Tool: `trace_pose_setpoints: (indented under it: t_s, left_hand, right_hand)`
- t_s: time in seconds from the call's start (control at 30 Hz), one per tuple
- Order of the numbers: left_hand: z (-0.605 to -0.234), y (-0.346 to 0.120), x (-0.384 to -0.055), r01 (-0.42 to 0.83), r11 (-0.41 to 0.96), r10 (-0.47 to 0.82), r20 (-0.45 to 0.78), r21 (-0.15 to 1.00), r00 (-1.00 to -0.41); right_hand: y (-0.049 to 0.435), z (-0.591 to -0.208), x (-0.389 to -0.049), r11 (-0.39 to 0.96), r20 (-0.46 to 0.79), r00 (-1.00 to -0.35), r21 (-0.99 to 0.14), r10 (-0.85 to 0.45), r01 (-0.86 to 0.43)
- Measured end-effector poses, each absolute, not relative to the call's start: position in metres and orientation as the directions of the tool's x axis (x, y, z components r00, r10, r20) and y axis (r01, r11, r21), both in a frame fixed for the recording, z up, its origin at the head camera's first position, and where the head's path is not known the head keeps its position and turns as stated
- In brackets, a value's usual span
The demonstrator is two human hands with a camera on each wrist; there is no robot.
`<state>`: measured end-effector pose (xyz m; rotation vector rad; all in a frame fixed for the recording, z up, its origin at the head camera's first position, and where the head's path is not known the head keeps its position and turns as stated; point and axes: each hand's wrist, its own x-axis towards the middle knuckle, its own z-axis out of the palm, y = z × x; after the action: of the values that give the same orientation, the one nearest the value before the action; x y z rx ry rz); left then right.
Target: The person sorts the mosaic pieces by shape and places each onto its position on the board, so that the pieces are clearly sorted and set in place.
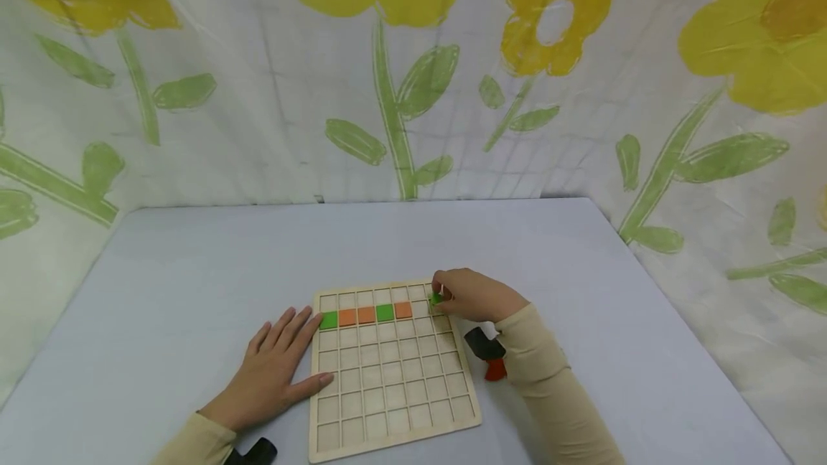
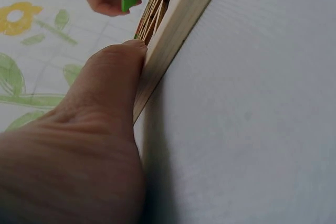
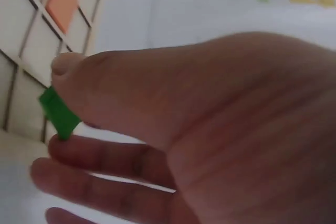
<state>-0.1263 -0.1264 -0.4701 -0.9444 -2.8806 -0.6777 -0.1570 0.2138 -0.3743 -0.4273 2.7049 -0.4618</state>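
Note:
A wooden grid board point(image 1: 388, 372) lies on the table, with square recesses in rows. In its second row sit a green tile point(image 1: 329, 320), two orange tiles point(image 1: 357, 316), another green tile point(image 1: 385, 313) and an orange tile point(image 1: 403, 309), side by side from the left edge. My right hand point(image 1: 474, 294) pinches a green tile point(image 3: 59, 113) between thumb and fingertips, over the right end of that row. My left hand point(image 1: 274, 364) lies with fingers spread at the board's left edge, its thumb point(image 2: 113, 72) resting on the wooden rim.
A white table point(image 1: 194, 271) surrounds the board. Beside my right forearm shows a black and red object point(image 1: 487, 354), partly behind the sleeve. Another black object point(image 1: 255, 453) is at my left wrist. A cloth with yellow flowers point(image 1: 271, 92) hangs behind the table.

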Motion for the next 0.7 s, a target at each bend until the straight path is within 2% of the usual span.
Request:
trace_pose_setpoints:
  t_s: [0.3,0.7]
  left_hand:
    - [-0.469,-0.124,-0.128,0.574,0.718,0.560,0.162,0.394,-0.813]
    - [-0.469,-0.126,-0.126,0.559,0.728,0.549,0.149,0.397,-0.822]
  right_hand:
    - [0.198,-0.393,-0.158,0.903,-0.238,-0.886,-0.271,-0.398,-0.333]
    - [0.192,-0.399,-0.159,0.891,-0.192,-0.885,-0.266,-0.423,-0.368]
